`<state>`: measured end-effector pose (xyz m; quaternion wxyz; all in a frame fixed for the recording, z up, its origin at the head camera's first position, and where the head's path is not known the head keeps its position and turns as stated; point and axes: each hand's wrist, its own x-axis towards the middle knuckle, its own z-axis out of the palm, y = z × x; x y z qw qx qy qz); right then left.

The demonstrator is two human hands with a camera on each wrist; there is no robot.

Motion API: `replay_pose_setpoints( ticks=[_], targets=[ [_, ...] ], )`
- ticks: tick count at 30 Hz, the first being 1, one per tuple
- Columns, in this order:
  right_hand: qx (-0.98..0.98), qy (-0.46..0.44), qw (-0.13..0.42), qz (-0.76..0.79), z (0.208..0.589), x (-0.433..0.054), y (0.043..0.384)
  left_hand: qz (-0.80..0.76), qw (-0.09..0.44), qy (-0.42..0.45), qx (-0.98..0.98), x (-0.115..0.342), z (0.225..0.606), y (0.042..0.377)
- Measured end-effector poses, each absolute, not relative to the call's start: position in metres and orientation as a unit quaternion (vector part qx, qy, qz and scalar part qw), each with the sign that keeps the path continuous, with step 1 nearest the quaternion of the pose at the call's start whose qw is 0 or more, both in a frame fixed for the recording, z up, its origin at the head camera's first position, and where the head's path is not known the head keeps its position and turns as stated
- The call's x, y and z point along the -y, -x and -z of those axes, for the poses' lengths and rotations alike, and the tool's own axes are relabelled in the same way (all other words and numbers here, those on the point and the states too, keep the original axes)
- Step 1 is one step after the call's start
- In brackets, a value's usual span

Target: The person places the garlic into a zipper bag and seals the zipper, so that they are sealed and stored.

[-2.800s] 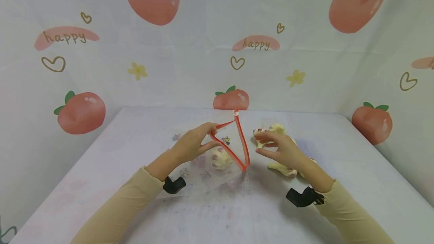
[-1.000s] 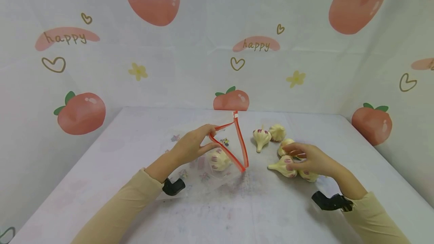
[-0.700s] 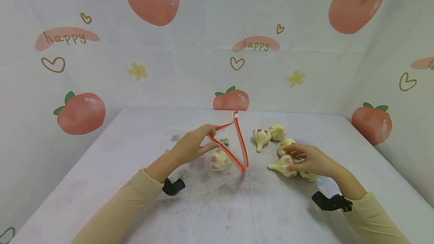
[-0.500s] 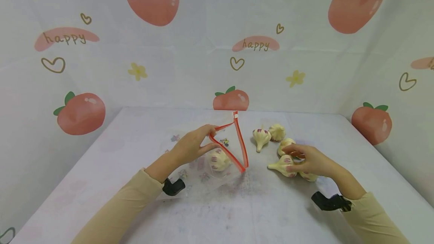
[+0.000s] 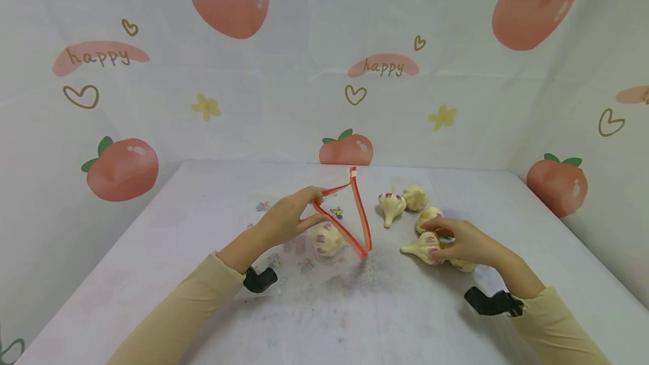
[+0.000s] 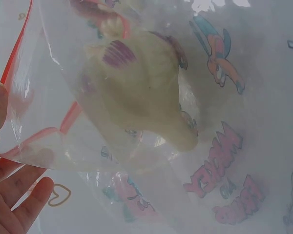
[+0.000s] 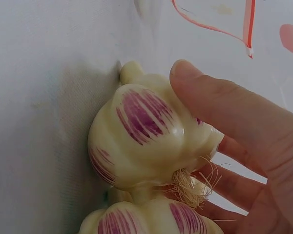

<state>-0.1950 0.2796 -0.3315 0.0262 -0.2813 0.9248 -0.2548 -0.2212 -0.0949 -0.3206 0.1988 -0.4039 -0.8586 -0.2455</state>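
My left hand (image 5: 288, 218) grips the red-edged mouth of a clear zip bag (image 5: 362, 213), holding it spread toward the right. Inside the bag lies a garlic bulb (image 6: 141, 83) with purple streaks, seen through the printed plastic in the left wrist view. My right hand (image 5: 469, 241) is among the loose bulbs on the right, its thumb and fingers around a garlic bulb (image 7: 141, 136) whose neck points left in the head view. The thumb lies against its near side; the fingers are partly hidden behind it. Another garlic bulb (image 5: 430, 218) sits just beyond, under the fingertips.
Two more bulbs, a purple-streaked one (image 5: 392, 206) and a paler one (image 5: 416, 197), lie farther back between bag and right hand. A further bulb (image 5: 463, 265) is partly covered by the right hand. The white table (image 5: 324, 320) meets a printed cloth backdrop (image 5: 284, 117).
Since the oldest frame, my right hand has moved right and nearer, from the back purple-streaked bulb to the front bulbs. It has stayed almost still there lately; the left hand keeps its hold.
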Motion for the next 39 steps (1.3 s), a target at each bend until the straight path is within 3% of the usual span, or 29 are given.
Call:
replay_pose_setpoints(
  ticks=[25,39],
  targets=[
    [-0.921,0.305,-0.032,0.241,0.333,-0.277,0.194,0.249,0.202,0.409,0.854,0.096,0.321,0.221],
    [-0.919,0.297,-0.015,0.258,0.324,-0.272,0.194,0.246,0.200,0.405,0.858,0.095,0.320,0.221]
  ],
)
